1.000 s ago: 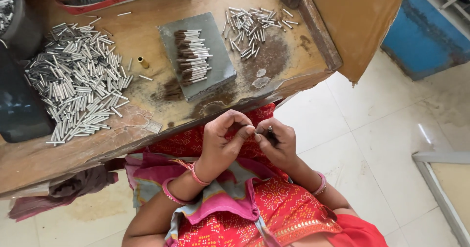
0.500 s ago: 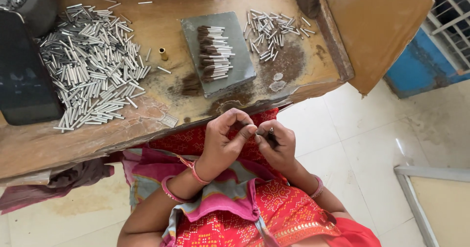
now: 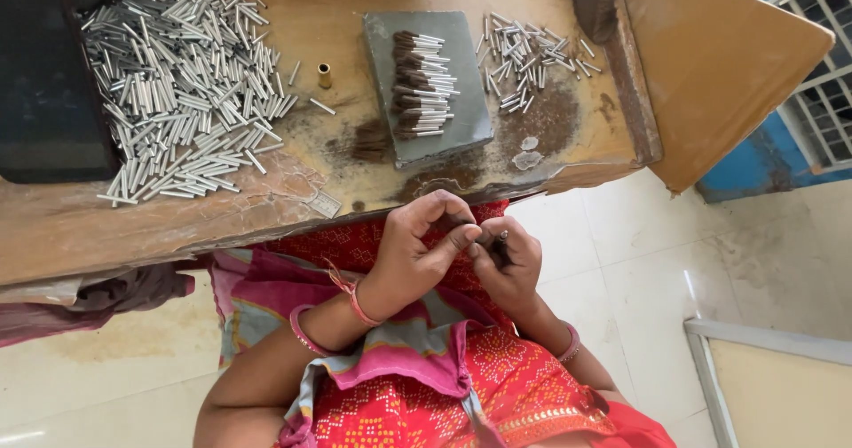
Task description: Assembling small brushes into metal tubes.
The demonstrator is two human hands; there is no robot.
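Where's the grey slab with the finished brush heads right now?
In the head view, the grey slab lies on the wooden table, between the big tube pile and the smaller tube pile.

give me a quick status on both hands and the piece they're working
Left hand and right hand together over the lap, fingertips pinching a small dark brush piece. Finished row on grey slab. Nothing in the way.

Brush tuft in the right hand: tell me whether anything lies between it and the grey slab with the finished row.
Nothing visible does. The right hand pinches the dark brush tuft over the lap, left hand touching it; only the wooden bench edge lies before the grey slab.
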